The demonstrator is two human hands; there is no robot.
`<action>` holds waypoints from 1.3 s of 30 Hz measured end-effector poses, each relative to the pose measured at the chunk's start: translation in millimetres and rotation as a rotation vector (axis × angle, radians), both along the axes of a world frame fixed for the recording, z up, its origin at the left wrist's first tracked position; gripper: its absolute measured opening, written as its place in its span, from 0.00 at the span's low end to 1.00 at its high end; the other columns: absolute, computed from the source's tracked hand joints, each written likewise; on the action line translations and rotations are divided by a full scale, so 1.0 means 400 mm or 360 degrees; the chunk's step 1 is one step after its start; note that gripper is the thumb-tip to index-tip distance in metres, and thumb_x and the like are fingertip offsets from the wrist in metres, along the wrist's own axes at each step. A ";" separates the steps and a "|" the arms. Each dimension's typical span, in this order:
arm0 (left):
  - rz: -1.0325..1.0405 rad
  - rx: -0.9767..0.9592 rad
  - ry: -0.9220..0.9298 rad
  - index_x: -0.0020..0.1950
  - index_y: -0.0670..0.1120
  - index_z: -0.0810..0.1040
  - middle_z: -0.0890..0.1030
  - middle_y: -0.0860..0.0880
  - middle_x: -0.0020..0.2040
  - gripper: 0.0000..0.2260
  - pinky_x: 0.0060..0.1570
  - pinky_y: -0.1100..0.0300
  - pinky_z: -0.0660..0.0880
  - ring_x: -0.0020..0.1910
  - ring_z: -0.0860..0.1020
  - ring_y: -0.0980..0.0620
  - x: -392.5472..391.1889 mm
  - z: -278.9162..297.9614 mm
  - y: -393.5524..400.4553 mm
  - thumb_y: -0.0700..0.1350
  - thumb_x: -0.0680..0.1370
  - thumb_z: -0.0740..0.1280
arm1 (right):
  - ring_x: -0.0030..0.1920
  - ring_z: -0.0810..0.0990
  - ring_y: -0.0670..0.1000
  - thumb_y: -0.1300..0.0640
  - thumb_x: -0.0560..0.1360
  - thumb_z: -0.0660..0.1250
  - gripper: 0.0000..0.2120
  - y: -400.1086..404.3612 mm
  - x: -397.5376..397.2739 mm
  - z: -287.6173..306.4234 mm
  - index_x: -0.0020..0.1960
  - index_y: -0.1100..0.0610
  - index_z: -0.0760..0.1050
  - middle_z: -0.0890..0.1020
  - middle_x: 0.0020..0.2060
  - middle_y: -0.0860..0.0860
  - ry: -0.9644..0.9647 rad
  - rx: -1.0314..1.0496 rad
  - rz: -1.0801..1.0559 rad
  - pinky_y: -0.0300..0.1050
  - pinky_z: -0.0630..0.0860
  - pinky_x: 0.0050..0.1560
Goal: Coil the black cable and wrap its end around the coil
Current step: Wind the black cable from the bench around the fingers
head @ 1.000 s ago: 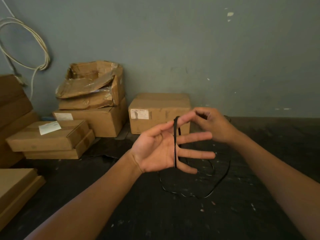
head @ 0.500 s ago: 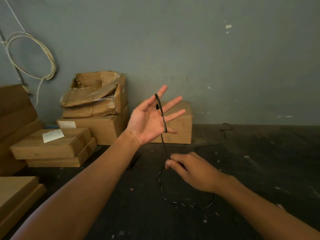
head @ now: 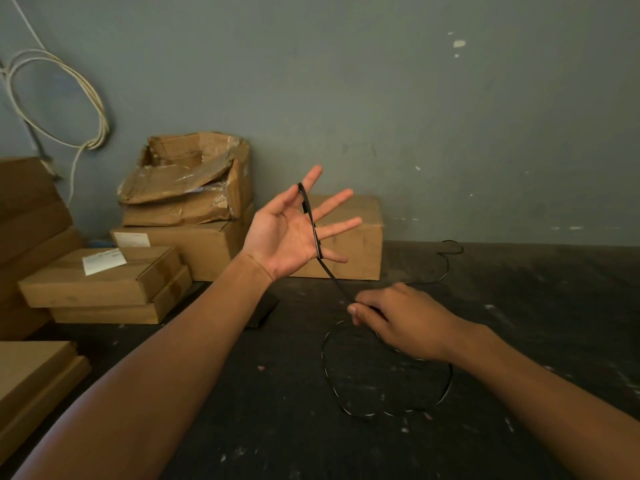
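Note:
The black cable (head: 313,226) runs as a tight band across the palm of my left hand (head: 287,233), looped from near the index finger down past the little finger. That hand is raised, palm toward me, with its fingers spread. From its lower edge the cable slants down to my right hand (head: 398,317), which pinches it between thumb and fingers low over the floor. The loose rest of the cable lies in a wide loop (head: 325,372) on the dark floor under my right wrist, and a far stretch (head: 446,258) curls near the wall.
Cardboard boxes stand against the wall: one (head: 360,237) behind my left hand, a crumpled stack (head: 187,188) to its left, flat boxes (head: 100,278) further left and at the lower left (head: 31,379). A white cord coil (head: 93,109) hangs on the wall.
My right hand dropped from behind my left fingers to low over the floor, drawing the cable down with it. My left hand rose and stays spread. The view shifted slightly.

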State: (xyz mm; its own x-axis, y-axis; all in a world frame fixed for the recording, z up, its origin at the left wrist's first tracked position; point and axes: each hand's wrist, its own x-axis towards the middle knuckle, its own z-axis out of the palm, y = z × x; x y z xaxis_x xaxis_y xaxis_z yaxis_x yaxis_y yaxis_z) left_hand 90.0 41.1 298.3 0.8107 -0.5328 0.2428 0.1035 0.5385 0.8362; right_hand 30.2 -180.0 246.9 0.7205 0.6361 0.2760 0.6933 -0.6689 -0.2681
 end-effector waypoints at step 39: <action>-0.0827 0.0406 -0.0134 0.77 0.61 0.59 0.63 0.41 0.77 0.22 0.59 0.28 0.61 0.74 0.59 0.30 -0.051 -0.013 -0.084 0.54 0.82 0.51 | 0.31 0.74 0.41 0.51 0.83 0.55 0.09 0.060 0.017 -0.147 0.55 0.46 0.74 0.76 0.32 0.41 0.0505 0.0384 0.0170 0.35 0.69 0.32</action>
